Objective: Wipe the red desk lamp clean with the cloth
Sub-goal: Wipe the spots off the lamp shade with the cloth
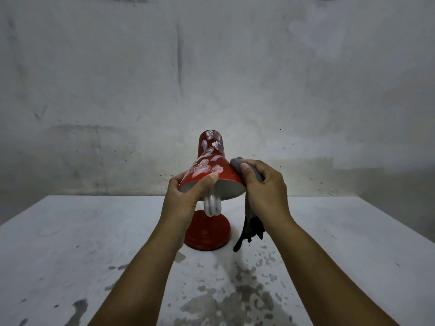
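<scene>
The red desk lamp (210, 158) stands mid-table, its shade tilted toward me and smeared with white patches. A white coiled bulb (213, 205) hangs out of the shade above the round red base (211, 234). My left hand (188, 196) grips the shade's lower left rim, thumb on the red outside. My right hand (263, 187) holds a dark grey cloth (250, 222) bunched against the shade's right edge. The cloth's loose end dangles down beside the base.
The lamp rests on a white table (70, 243) with worn grey patches near its front. A stained grey wall (211, 78) rises close behind the table's far edge.
</scene>
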